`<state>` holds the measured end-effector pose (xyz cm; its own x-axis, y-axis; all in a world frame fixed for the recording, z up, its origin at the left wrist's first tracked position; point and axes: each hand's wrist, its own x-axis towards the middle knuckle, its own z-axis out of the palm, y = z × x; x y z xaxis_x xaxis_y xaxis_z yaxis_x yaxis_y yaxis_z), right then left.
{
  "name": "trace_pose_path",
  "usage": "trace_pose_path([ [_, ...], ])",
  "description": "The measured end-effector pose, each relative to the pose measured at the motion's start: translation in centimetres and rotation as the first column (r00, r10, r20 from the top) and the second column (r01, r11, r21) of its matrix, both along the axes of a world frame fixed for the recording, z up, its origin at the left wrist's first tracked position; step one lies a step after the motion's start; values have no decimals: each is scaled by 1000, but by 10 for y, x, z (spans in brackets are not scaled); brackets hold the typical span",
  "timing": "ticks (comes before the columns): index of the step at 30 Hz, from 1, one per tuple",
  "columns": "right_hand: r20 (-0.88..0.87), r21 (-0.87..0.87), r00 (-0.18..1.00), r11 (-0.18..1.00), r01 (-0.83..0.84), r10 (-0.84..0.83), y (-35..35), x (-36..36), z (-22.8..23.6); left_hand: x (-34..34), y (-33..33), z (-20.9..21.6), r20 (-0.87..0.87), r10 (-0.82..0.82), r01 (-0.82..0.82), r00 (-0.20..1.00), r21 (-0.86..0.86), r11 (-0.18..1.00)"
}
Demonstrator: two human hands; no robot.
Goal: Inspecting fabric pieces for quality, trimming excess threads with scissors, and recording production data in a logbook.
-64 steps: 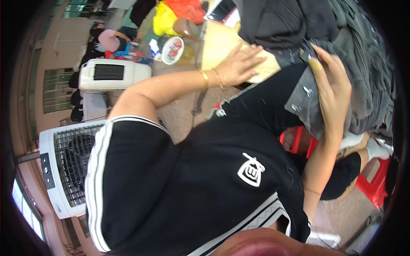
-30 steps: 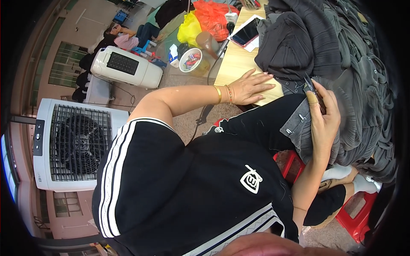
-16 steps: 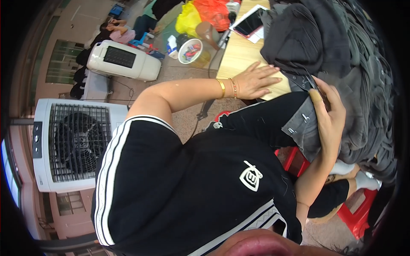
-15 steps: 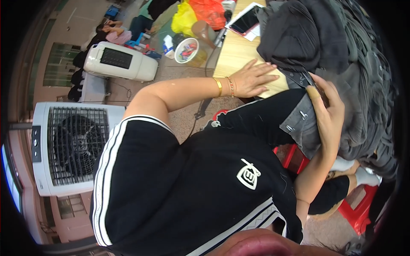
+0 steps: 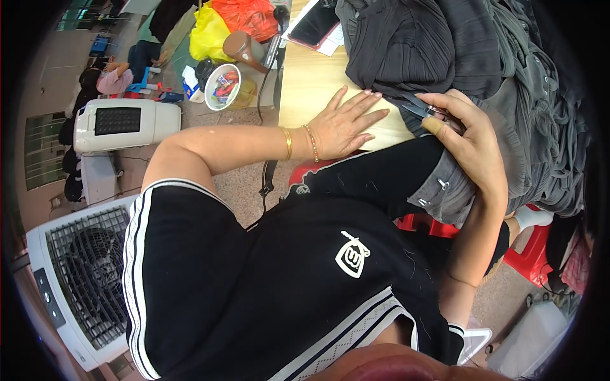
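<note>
Palm down, resting left hand spread on table; holding snips in right hand at table's right side, beside pleated cloth lying there, probably handling soft and light, best being pinched by its edge.

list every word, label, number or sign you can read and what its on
No full word or number is readable.
Black shirt: white shield-shaped emblem with a letter-like figure.
Large air cooler, lower left: small marks, unreadable.
White-and-blue pack: any print is too small.
Dark snips: no legible text.
</note>
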<state>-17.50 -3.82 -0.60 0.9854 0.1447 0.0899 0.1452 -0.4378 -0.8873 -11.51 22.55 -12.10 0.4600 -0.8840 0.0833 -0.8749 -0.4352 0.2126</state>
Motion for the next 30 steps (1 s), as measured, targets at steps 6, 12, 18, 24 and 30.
trace_pose_path([
  [6, 33, -230, 976, 952, -201, 214, 34, 53, 14, 2, 1, 2, -78, -13, 8, 997, -69, 998],
  [12, 68, -480, 923, 824, -303, 379, 79, 106, -7, 4, 5, -4, -147, -69, 52, 987, -115, 992],
  [18, -96, -416, 919, 823, -387, 383, 91, 128, -47, 13, 24, 8, -103, -377, 239, 921, -613, 753],
  [24, -154, -343, 903, 835, -430, 401, 86, 126, -48, 91, 68, 37, 19, 136, -81, 991, -717, 693],
  [30, -45, -509, 910, 774, -376, 412, 88, 114, -48, 207, 141, -61, -674, 469, -764, 570, -645, 2],
])
